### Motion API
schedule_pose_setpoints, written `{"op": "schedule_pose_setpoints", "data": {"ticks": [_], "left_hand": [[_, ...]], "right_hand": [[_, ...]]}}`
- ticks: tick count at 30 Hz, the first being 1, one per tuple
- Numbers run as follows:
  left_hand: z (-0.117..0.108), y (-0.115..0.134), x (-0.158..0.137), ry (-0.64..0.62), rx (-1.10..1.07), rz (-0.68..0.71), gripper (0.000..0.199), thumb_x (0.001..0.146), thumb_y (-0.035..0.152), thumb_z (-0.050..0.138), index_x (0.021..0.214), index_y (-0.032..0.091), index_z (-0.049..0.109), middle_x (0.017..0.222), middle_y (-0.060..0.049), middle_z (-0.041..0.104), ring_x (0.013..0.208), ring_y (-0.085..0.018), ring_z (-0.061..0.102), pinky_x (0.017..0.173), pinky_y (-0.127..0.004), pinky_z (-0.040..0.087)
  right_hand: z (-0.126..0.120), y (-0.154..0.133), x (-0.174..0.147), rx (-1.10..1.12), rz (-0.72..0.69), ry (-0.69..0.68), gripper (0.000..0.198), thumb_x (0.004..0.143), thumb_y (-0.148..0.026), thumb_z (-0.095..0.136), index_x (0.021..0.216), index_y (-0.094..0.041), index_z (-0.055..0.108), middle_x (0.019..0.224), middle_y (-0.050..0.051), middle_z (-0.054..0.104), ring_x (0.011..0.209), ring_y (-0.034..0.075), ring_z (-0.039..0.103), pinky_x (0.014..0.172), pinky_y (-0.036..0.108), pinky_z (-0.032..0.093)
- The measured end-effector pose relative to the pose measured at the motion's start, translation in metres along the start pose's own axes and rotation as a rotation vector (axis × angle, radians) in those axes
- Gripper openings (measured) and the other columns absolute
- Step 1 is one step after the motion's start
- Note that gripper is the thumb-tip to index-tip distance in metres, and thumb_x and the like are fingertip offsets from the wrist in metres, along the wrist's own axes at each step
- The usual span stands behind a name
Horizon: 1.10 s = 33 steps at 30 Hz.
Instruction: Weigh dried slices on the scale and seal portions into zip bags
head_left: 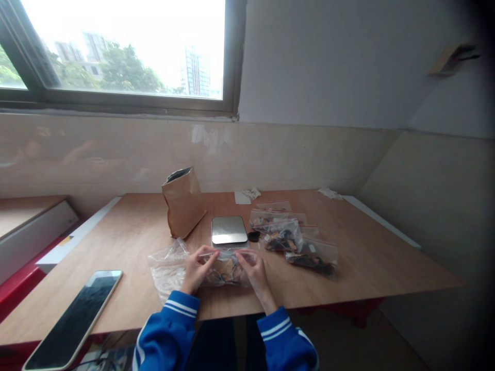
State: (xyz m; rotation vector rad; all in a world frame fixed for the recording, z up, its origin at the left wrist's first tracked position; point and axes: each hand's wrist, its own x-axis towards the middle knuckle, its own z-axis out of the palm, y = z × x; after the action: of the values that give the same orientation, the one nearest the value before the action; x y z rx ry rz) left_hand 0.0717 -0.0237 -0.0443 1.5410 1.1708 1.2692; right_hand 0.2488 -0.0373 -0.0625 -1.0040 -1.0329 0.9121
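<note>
My left hand and my right hand pinch the top edge of a clear zip bag, one hand at each side. Brown and dark dried pieces lie inside this bag; I cannot make out their exact kind. Just behind it stands a small scale with a silver plate. Empty-looking clear plastic bags lie crumpled beside my left hand. To the right of the scale rest several filled zip bags with similar dark and tan pieces. A dark round piece sits by the scale.
An upright brown paper bag, open at the top, stands behind on the left. A phone lies at the table's front left, overhanging the edge. White paper scraps lie at the back, by the tiled wall.
</note>
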Motion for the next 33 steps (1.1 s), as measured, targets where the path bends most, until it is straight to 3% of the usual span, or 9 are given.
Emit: {"op": "schedule_pose_setpoints", "data": {"ticks": [5, 12, 17, 25, 33], "left_hand": [[0.0, -0.001, 0.0, 0.007, -0.05, -0.051, 0.033, 0.077, 0.046, 0.067, 0.081, 0.014, 0.064, 0.063, 0.0, 0.061, 0.048, -0.009, 0.053, 0.04, -0.018, 0.04], [0.0, -0.002, 0.0, 0.021, -0.013, -0.005, 0.032, 0.077, 0.046, 0.067, 0.08, 0.014, 0.065, 0.067, -0.001, 0.064, 0.056, -0.012, 0.059, 0.045, -0.019, 0.044], [-0.001, -0.002, -0.001, 0.017, -0.015, -0.015, 0.033, 0.078, 0.046, 0.067, 0.083, 0.014, 0.065, 0.066, 0.0, 0.062, 0.05, -0.009, 0.054, 0.042, -0.019, 0.042], [0.0, -0.002, -0.002, 0.013, -0.015, -0.016, 0.031, 0.078, 0.044, 0.066, 0.082, 0.013, 0.065, 0.061, 0.001, 0.06, 0.044, -0.007, 0.049, 0.039, -0.018, 0.037], [0.0, -0.003, -0.002, 0.02, 0.028, 0.03, 0.028, 0.079, 0.042, 0.066, 0.083, 0.014, 0.065, 0.07, -0.002, 0.065, 0.056, -0.012, 0.06, 0.049, -0.021, 0.047]], "right_hand": [[0.005, 0.002, 0.003, 0.005, -0.015, 0.02, 0.025, 0.07, -0.041, 0.074, 0.077, -0.017, 0.073, 0.083, 0.007, 0.073, 0.079, 0.022, 0.069, 0.075, 0.034, 0.056], [0.003, 0.001, 0.0, -0.011, -0.008, 0.014, 0.026, 0.072, -0.041, 0.073, 0.08, -0.016, 0.074, 0.085, 0.009, 0.074, 0.084, 0.023, 0.069, 0.08, 0.036, 0.055], [0.001, -0.004, -0.002, 0.021, 0.008, -0.046, 0.03, 0.075, -0.043, 0.07, 0.089, -0.016, 0.073, 0.091, 0.01, 0.074, 0.087, 0.024, 0.07, 0.081, 0.037, 0.055], [0.001, 0.0, -0.002, -0.031, 0.009, 0.038, 0.029, 0.073, -0.044, 0.072, 0.081, -0.016, 0.072, 0.083, 0.008, 0.074, 0.082, 0.023, 0.069, 0.079, 0.035, 0.055], [-0.001, 0.006, -0.002, -0.078, -0.032, 0.048, 0.026, 0.076, -0.041, 0.07, 0.082, -0.015, 0.072, 0.085, 0.008, 0.072, 0.084, 0.022, 0.068, 0.079, 0.034, 0.055]]}}
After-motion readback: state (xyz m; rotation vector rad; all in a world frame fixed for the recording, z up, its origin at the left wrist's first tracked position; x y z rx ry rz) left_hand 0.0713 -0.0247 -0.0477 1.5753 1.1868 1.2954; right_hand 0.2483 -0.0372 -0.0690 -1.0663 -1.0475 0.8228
